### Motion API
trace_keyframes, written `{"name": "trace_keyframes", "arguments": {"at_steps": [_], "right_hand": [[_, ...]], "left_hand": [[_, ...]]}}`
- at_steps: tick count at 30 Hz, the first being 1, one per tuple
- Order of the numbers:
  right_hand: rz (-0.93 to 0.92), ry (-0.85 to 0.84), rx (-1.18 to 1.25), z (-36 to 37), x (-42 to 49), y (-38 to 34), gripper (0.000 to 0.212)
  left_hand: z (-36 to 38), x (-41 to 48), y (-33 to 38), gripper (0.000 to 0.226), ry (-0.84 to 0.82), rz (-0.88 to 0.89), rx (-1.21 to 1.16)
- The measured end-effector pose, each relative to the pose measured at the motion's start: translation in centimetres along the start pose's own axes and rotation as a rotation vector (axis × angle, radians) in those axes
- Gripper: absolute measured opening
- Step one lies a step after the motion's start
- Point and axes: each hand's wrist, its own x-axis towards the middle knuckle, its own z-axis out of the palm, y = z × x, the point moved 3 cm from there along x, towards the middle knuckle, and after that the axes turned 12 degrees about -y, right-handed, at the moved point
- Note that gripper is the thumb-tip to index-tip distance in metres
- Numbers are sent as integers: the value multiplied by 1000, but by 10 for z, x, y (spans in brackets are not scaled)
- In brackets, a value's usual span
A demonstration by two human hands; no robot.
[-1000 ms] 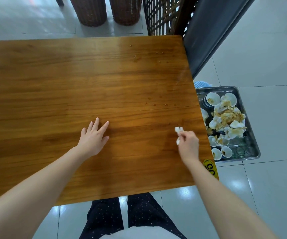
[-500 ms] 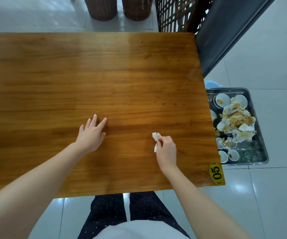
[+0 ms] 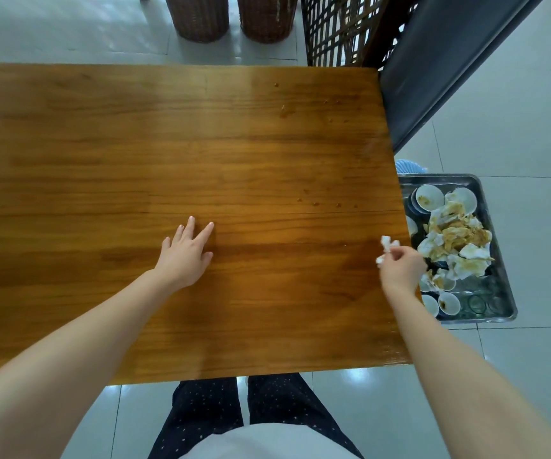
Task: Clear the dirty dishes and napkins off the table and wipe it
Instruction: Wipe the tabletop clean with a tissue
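Note:
The wooden table bears only small brown crumbs and drips near its right side and far right corner. My left hand rests flat on the wood with fingers spread. My right hand pinches a small crumpled white napkin at the table's right edge. Beside the table, on the floor, stands a metal tray with dirty white bowls, soiled napkins and glasses.
Two wicker baskets and a wooden lattice screen stand beyond the far edge. A dark panel leans at the far right corner. Grey floor tiles surround the table. My legs are at the near edge.
My right hand has swept the napkin from mid-table back to the right edge, next to the tray. My left hand has stayed flat in place.

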Motion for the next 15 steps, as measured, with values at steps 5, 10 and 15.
{"name": "trace_keyframes", "arguments": {"at_steps": [5,10,15], "right_hand": [[140,73,76,-3,4,-3,21],[-98,-100,32,51,-26,-45,20],[-290,-230,-47,99,-57,-65,21]], "left_hand": [[0,7,6,62,-5,25,4],[-1,18,10,62,-12,41,20],[-3,28,15,64,-17,52,39]]}}
